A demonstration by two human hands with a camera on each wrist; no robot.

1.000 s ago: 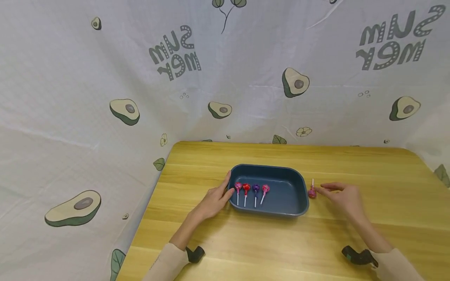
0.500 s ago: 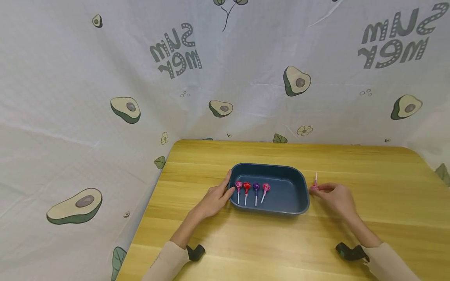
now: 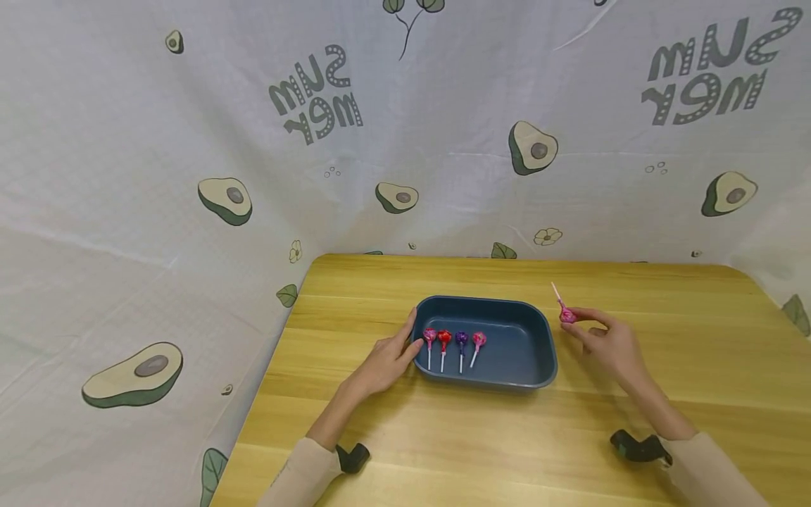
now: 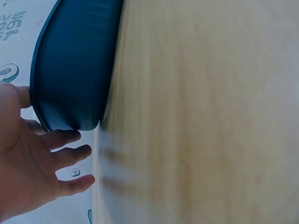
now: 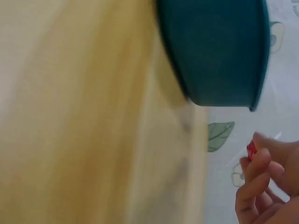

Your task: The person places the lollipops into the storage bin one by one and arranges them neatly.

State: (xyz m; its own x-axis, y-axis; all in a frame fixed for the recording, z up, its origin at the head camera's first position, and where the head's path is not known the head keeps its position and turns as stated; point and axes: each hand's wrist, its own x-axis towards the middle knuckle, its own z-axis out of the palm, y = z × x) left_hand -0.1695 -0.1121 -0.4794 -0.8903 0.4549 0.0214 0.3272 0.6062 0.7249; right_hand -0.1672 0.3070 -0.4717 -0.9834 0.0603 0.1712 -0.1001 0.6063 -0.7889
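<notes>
Between its thumb and fingers, my right hand [image 3: 611, 346] pinches a pink-wrapped lollipop [image 3: 567, 315] by its round head, with the white stick pointing up and away. It is held just right of a dark blue tray [image 3: 529, 352]. My left hand [image 3: 383, 362] holds the tray's left end, thumb over the rim and fingers along the outside wall. Inside the tray, toward the left, lie a pink lollipop [image 3: 429, 334], a red lollipop [image 3: 445, 337], a purple lollipop [image 3: 461, 338] and another pink lollipop [image 3: 479, 339]. In the right wrist view, the hand mostly covers the held lollipop's reddish head [image 5: 251, 150].
A wooden table [image 3: 469, 443] bears the tray. Behind it hangs a white curtain [image 3: 456, 105] printed with avocados and lettering. A black device [image 3: 351, 459] is at the left wrist, and another black device [image 3: 636, 447] at the right wrist.
My right hand has taken hold of the lollipop lying right of the tray and moved it up and away. The left hand and tray have stayed in place.
</notes>
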